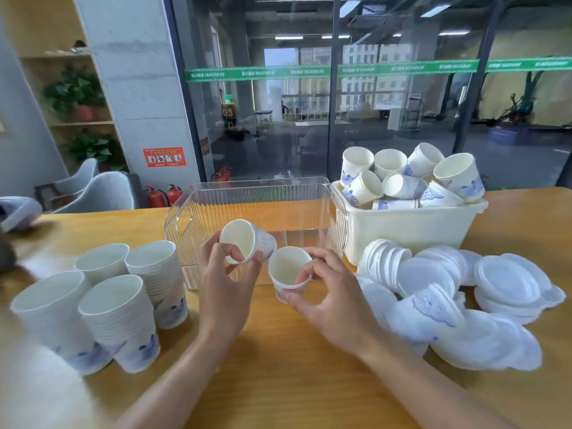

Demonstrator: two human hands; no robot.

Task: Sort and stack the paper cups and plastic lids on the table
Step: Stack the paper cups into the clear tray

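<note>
My left hand (224,280) grips a white paper cup (244,239) with blue print, tilted so its mouth faces me. Just to its right, my right hand (331,292) holds a second paper cup (288,267) upright by its rim and side. Both cups hover above the wooden table (278,351), in front of an empty clear plastic bin (260,196). Several stacks of nested cups (120,314) stand at the left. A white tub (411,224) at the right holds several loose cups. White plastic lids (464,292) lie in a heap in front of it.
A glass wall runs behind the table. Grey chairs (102,190) and red fire extinguishers (158,196) stand at the back left, beside a shelf with plants. A grey object (18,212) lies at the table's far left edge.
</note>
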